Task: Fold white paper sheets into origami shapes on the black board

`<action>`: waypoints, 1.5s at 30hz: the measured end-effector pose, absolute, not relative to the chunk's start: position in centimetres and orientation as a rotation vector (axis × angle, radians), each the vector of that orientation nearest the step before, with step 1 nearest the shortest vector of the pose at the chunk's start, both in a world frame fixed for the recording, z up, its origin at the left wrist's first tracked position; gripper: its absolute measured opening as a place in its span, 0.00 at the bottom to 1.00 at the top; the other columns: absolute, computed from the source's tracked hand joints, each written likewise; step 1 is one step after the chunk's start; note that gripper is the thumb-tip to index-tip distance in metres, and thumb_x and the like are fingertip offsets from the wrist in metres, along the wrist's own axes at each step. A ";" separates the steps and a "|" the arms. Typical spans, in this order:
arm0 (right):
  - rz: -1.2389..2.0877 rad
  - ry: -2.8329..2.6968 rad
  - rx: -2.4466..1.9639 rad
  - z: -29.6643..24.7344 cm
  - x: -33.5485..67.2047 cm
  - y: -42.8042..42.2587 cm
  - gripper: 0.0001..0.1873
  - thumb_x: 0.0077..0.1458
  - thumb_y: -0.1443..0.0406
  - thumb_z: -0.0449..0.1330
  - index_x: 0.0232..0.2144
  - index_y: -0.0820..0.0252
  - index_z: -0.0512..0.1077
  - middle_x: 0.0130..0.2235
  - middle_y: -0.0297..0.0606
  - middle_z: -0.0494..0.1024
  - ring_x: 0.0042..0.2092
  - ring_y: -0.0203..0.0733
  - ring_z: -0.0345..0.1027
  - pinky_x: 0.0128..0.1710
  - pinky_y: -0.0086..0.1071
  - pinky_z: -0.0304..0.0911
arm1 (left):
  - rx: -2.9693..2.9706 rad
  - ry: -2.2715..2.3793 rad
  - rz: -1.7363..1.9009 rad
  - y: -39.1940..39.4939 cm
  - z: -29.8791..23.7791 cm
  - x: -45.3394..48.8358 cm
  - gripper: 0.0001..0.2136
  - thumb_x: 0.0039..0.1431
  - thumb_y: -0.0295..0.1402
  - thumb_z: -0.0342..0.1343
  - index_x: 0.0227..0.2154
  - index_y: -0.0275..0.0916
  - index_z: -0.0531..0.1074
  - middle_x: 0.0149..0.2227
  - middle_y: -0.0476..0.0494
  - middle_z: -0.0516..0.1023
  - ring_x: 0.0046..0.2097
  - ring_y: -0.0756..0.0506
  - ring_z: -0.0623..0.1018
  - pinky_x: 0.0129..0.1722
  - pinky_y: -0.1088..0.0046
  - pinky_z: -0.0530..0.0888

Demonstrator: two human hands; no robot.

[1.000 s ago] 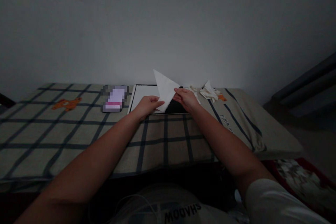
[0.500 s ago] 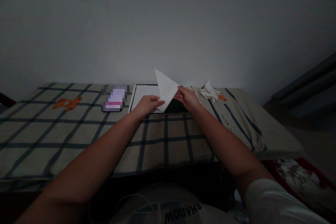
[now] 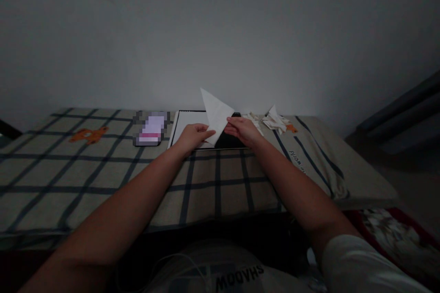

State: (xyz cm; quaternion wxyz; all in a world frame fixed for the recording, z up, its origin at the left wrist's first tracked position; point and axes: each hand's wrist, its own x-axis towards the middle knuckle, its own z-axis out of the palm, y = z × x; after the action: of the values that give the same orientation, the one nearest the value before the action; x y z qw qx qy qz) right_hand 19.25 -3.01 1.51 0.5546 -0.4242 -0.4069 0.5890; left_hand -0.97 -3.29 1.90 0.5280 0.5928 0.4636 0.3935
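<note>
A folded white sheet of paper [image 3: 217, 112] stands tilted above a board-like pad [image 3: 185, 123], one sharp corner pointing up and to the left. My left hand [image 3: 195, 138] pinches its lower edge, thumb on the near face. At the paper's right edge, my right hand [image 3: 242, 129] has its thumb and fingers closed on the side, lower than the right corner. The pad under both hands shows a pale left part and a black right part; the hands and paper cover some of it.
A phone [image 3: 151, 129] with a blurred screen lies left of the pad. Several folded white paper pieces [image 3: 275, 120] are heaped to the right. The checked cloth [image 3: 230, 169] covers the table, which meets a grey wall [image 3: 220, 32]. A red-edged container [image 3: 398, 233] of paper pieces sits low at right.
My right hand has slid down and slightly left along the paper's edge, away from the right corner. The paper has shifted a little left; my left hand keeps its pinch.
</note>
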 end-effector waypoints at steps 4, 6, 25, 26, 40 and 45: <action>1.354 -0.959 -1.036 1.5 18.8 -3.2 0.04 0.55 0.68 0.65 0.28 0.62 0.76 0.28 0.36 0.80 0.30 0.33 0.73 0.39 0.31 0.73 | 1.360 1.085 0.951 -3.3 1.9 -0.8 0.11 0.48 0.37 0.68 0.31 0.36 0.79 0.32 0.43 0.82 0.31 0.48 0.78 0.34 0.72 0.75; 1.323 -0.942 -1.055 1.5 18.6 -3.2 0.05 0.55 0.68 0.65 0.27 0.61 0.75 0.26 0.34 0.79 0.29 0.32 0.72 0.39 0.30 0.73 | 1.353 1.080 0.951 -3.3 1.9 -0.7 0.10 0.48 0.37 0.68 0.31 0.37 0.79 0.31 0.43 0.82 0.31 0.48 0.78 0.34 0.72 0.75; 1.470 -1.045 -1.019 1.1 18.2 -3.3 0.04 0.59 0.70 0.63 0.31 0.64 0.77 0.31 0.38 0.82 0.31 0.32 0.75 0.34 0.24 0.74 | 1.388 1.098 1.009 -2.9 1.4 -0.9 0.17 0.45 0.41 0.69 0.36 0.35 0.80 0.33 0.42 0.82 0.30 0.48 0.77 0.31 0.73 0.74; 1.480 -1.062 -1.034 1.1 18.2 -3.2 0.04 0.59 0.71 0.62 0.31 0.64 0.77 0.31 0.39 0.82 0.31 0.32 0.75 0.34 0.24 0.74 | 1.379 1.094 1.016 -2.9 1.4 -0.9 0.17 0.45 0.41 0.69 0.36 0.35 0.80 0.34 0.41 0.82 0.30 0.48 0.77 0.31 0.73 0.74; 1.532 -1.095 -1.077 1.2 17.9 -3.5 0.07 0.61 0.72 0.59 0.32 0.66 0.76 0.29 0.39 0.82 0.30 0.31 0.75 0.34 0.23 0.73 | 1.252 1.043 1.107 -3.0 1.7 -0.7 0.10 0.44 0.33 0.69 0.30 0.34 0.78 0.30 0.44 0.81 0.29 0.50 0.77 0.34 0.71 0.77; 1.474 -1.111 -1.099 1.1 17.6 -3.5 0.08 0.60 0.74 0.60 0.28 0.66 0.75 0.25 0.36 0.79 0.27 0.30 0.74 0.31 0.22 0.72 | 1.256 1.025 1.099 -2.9 1.6 -0.6 0.13 0.42 0.35 0.70 0.31 0.34 0.79 0.32 0.44 0.82 0.31 0.49 0.78 0.36 0.71 0.76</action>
State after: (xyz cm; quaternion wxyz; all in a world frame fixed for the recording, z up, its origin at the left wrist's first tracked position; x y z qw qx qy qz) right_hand 17.62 -3.51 1.08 0.4767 -0.4498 -0.4545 0.6032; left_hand -0.62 -2.91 1.63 0.5575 0.5324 0.4345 0.4657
